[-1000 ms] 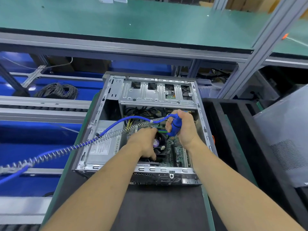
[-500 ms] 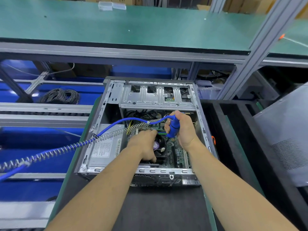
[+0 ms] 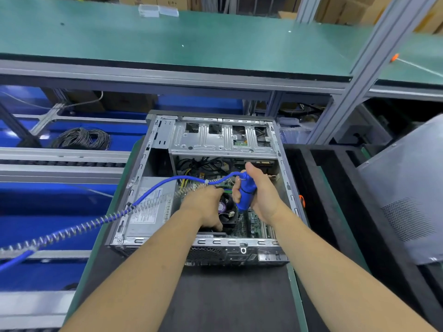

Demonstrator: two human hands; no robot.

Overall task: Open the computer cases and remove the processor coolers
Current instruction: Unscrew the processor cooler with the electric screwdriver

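Open grey computer case [image 3: 153, 178] lies flat; black fan cooler [image 3: 226, 207] sits inside.

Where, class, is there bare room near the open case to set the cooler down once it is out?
The dark mat in front of the computer case, between the forearms, is bare. The green shelf above is mostly bare. Inside the case it is crowded: left hand on the cooler, right hand gripping the blue screwdriver.

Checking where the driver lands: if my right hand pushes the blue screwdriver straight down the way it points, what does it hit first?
Most likely the cooler's right edge, by the motherboard; the screwdriver in the right hand looks almost there, though depth is unclear.
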